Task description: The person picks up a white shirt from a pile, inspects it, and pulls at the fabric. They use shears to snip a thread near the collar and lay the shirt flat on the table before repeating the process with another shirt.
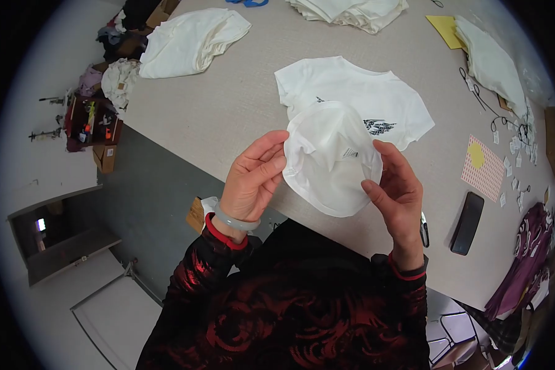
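Note:
Both hands hold up a white fabric piece with a rounded, hemmed rim (pixel 326 194), its hollow inside facing me and a small printed label showing in it. My left hand (pixel 258 175) pinches the rim's left side between thumb and fingers. On the right side, my right hand (pixel 393 192) grips the rim, thumb in front. Behind the piece a white short-sleeved T-shirt (pixel 351 81) with a dark print lies flat on the table (pixel 203 120), partly covered from view. Whether the held piece is joined to the shirt, I cannot tell.
Folded white fabric stacks (pixel 185 44) lie at the table's far side. To the right are a black phone (pixel 467 224), a patterned card (pixel 483 169), black cords, scattered small tags and maroon garments (pixel 522 263). Scissors (pixel 424 230) lie partly hidden beside my right wrist.

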The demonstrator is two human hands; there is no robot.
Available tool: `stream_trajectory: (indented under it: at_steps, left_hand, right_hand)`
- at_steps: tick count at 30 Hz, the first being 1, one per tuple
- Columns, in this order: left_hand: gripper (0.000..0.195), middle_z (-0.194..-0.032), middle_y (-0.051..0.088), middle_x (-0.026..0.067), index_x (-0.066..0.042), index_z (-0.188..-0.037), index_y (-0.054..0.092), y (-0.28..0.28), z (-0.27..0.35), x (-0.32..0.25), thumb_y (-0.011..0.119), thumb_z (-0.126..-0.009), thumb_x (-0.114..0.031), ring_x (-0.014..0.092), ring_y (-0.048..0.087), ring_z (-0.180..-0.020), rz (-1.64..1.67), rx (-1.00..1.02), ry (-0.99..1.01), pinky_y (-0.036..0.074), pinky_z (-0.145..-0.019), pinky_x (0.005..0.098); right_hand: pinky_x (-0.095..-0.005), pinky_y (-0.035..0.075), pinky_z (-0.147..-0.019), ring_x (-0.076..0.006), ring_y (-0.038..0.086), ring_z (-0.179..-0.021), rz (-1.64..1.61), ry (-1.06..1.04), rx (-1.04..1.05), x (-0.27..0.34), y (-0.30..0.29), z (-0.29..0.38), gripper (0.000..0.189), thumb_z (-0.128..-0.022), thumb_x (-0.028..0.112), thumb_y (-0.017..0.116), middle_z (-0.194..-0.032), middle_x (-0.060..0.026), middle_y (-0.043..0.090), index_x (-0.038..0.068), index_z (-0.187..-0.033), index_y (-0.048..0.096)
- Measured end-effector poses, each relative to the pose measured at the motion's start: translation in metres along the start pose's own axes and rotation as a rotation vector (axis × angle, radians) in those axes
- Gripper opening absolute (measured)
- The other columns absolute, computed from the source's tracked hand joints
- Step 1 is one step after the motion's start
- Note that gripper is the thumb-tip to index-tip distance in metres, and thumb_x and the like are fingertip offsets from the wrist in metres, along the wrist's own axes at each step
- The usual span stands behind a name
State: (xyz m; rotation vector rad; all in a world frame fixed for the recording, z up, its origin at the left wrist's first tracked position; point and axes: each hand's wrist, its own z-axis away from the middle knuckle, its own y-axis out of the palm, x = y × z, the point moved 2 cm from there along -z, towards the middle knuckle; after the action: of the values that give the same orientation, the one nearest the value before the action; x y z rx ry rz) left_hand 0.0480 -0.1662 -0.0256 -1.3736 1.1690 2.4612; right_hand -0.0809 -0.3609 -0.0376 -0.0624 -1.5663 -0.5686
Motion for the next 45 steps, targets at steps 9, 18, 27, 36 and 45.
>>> stream_trajectory:
  at_steps: [9,18,27,36,45]
  left_hand:
    - [0.037,-0.123,0.054,0.0153,0.003,-0.127,0.047,-0.003,0.000,0.003,0.046,-0.090,0.007,0.021,0.053,-0.116,0.286,0.033,-0.062,0.045,-0.100,0.0299]
    - [0.036,-0.119,0.057,0.0150,0.003,-0.126,0.049,-0.012,0.002,0.014,0.048,-0.090,0.006,0.020,0.055,-0.113,0.328,0.062,-0.067,0.045,-0.100,0.0299]
    - [0.036,-0.116,0.058,0.0107,0.002,-0.124,0.052,0.004,0.004,0.014,0.052,-0.088,0.005,0.017,0.056,-0.109,0.061,0.014,-0.092,0.045,-0.096,0.0289]
    - [0.044,-0.117,0.058,0.0083,0.000,-0.124,0.054,0.014,0.001,0.025,0.062,-0.081,0.008,0.016,0.056,-0.107,-0.222,-0.105,0.020,0.046,-0.092,0.0282]
    - [0.045,-0.115,0.059,0.0072,0.000,-0.124,0.054,0.006,0.003,0.036,0.062,-0.081,0.009,0.014,0.057,-0.102,-0.299,-0.186,0.119,0.047,-0.089,0.0267]
  right_hand:
    - [-0.0244,0.046,-0.077,-0.0081,0.053,-0.088,0.023,0.013,-0.037,-0.013,-0.003,0.006,0.052,-0.080,-0.007,0.066,-0.107,-0.0017,0.058,0.003,-0.129,0.051]
    - [-0.0300,0.046,-0.083,-0.0177,0.057,-0.097,0.520,0.144,-0.195,-0.021,-0.030,0.024,0.042,-0.083,-0.001,0.062,-0.110,-0.0103,0.061,0.002,-0.124,0.052]
    - [-0.0394,0.046,-0.078,-0.0318,0.056,-0.091,1.647,0.298,-0.482,-0.052,-0.113,0.124,0.028,-0.074,0.008,0.069,-0.093,-0.0122,0.059,0.002,-0.099,0.057]
    - [-0.0307,0.046,-0.070,-0.0195,0.055,-0.078,1.086,0.321,-0.481,-0.061,-0.118,0.118,0.024,-0.076,0.002,0.066,-0.087,-0.0072,0.059,0.002,-0.097,0.057]
    - [-0.0227,0.044,-0.058,-0.0091,0.054,-0.066,-0.093,0.395,-0.371,-0.055,-0.061,0.073,0.013,-0.093,0.015,0.053,-0.084,-0.0048,0.060,0.005,-0.102,0.054]
